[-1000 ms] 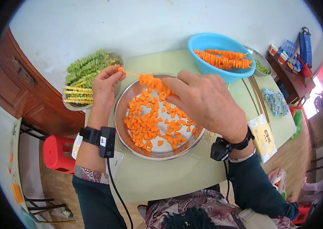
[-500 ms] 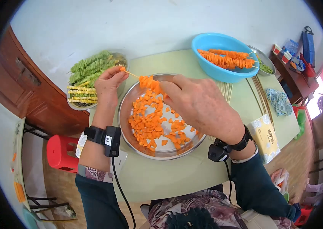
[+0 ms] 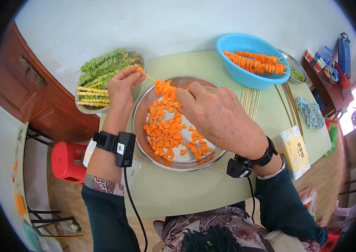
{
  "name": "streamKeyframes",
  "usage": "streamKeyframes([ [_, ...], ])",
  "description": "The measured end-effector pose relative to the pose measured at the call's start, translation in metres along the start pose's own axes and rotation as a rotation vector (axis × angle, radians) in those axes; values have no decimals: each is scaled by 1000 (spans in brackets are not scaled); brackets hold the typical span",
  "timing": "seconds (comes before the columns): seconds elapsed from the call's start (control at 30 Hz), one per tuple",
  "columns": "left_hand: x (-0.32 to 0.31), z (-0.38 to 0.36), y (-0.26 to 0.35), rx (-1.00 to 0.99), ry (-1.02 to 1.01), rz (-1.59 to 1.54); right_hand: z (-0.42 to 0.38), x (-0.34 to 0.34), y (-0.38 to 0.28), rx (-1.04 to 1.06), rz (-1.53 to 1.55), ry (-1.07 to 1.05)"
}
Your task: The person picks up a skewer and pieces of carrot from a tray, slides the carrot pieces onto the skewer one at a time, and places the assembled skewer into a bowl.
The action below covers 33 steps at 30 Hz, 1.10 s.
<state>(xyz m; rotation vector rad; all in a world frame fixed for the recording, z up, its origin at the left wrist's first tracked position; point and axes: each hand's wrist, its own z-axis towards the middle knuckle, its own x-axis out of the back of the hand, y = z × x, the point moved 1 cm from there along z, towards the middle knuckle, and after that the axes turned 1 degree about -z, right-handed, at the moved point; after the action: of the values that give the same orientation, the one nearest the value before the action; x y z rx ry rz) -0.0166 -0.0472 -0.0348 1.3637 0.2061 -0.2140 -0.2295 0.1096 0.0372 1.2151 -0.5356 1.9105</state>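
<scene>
My left hand (image 3: 123, 87) pinches a small orange carrot piece (image 3: 139, 69) at the pointed end of a thin wooden skewer. My right hand (image 3: 222, 111) is wrapped around the same carrot skewer (image 3: 165, 89), its fingers over the threaded slices; the skewer's lower end is hidden by that hand. A bare stretch of stick shows between the end piece and the packed slices. Beneath both hands stands a round metal basin (image 3: 185, 167) holding many loose carrot pieces (image 3: 163, 136).
At the left, a bowl (image 3: 89, 110) holds green and yellow skewers (image 3: 102, 69). A blue basin (image 3: 245, 80) with finished carrot skewers (image 3: 253, 63) stands at the back right. Bare sticks (image 3: 250, 103), a tissue pack (image 3: 294, 152) and a patterned cloth (image 3: 309, 112) lie on the table's right side.
The view has shifted slightly. Both hands keep nearly the same position, with the carrot piece still at the skewer's tip.
</scene>
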Motion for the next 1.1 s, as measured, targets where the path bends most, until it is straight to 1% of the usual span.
streamKeyframes([
  [0.13,-1,-1,3,11,24,-10,1,-3,-1,-7,-1,42],
  [0.27,2,1,3,27,31,-104,3,-8,-5,-10,-5,15],
  [0.33,3,2,3,34,39,-136,5,-12,-8,54,-21,125],
  [0.43,0,0,4,28,38,-160,5,-12,-10,35,-30,144],
  [0.47,-2,-2,6,23,38,-143,5,-12,-10,39,-30,143],
  [0.53,-3,-3,7,20,41,-126,4,-12,-7,-39,44,89],
  [0.67,0,0,4,20,49,-164,5,-14,-7,-63,45,49],
  [0.73,0,0,3,26,61,-184,6,-15,-8,22,-1,156],
  [1.1,-12,-11,10,0,115,-120,7,-19,-12,-8,34,170],
])
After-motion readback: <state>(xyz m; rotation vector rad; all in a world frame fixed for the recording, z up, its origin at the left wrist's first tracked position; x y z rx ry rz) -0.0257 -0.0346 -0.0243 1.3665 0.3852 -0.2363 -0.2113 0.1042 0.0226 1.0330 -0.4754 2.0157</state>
